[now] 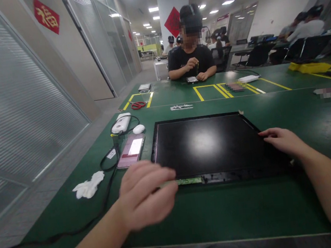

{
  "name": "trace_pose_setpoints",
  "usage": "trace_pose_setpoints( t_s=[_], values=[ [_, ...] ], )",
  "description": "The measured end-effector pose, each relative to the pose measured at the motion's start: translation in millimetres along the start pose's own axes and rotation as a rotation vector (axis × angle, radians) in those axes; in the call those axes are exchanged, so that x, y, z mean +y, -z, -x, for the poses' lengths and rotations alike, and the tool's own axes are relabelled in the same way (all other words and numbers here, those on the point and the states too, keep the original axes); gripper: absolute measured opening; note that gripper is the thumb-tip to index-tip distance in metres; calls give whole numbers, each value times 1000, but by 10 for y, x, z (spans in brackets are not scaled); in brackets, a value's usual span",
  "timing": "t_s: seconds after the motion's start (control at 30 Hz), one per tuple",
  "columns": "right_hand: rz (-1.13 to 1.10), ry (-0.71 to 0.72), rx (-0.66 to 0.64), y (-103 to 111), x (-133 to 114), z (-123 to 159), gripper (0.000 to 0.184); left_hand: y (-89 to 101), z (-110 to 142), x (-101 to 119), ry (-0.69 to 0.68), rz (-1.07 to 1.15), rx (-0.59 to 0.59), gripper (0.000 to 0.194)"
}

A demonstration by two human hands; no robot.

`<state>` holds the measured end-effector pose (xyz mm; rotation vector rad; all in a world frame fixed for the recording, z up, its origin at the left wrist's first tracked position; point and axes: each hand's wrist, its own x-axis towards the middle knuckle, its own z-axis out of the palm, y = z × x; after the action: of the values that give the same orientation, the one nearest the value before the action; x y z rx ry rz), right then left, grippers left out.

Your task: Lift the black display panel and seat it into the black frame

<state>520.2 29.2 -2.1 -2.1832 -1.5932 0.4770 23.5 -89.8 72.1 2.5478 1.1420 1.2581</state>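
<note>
A black LCD screen panel (204,143) lies flat on the green table, its surface reflecting a bright spot. Along its near edge runs a dark strip with a green circuit board (189,181). My left hand (150,193) is over the near left corner, fingers curled together and slightly blurred; whatever they may hold is hidden. At the panel's right edge, my right hand (283,141) grips the frame between thumb and fingers. A small pale piece (241,112) sticks up at the far right corner.
Left of the panel are a phone (131,151), a white mouse-shaped item (138,129), a white device (122,123) with a black cable, and crumpled white tissue (88,185). Red-handled scissors (138,105) and small white bits (181,107) lie beyond. A person (190,55) works opposite.
</note>
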Motion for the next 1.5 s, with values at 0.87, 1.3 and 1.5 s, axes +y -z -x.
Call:
trace_pose_setpoints(
  t_s=[0.87,1.3,1.5],
  values=[
    [13,-99,2,13,41,-48,36,-493,-137,-798,903,513,54,35],
    [-81,-128,49,-87,254,-84,31,-511,-163,-728,1288,1123,330,72],
    [-85,-141,91,-81,96,-3,25,-544,-95,-777,1220,1098,364,84]
  ],
)
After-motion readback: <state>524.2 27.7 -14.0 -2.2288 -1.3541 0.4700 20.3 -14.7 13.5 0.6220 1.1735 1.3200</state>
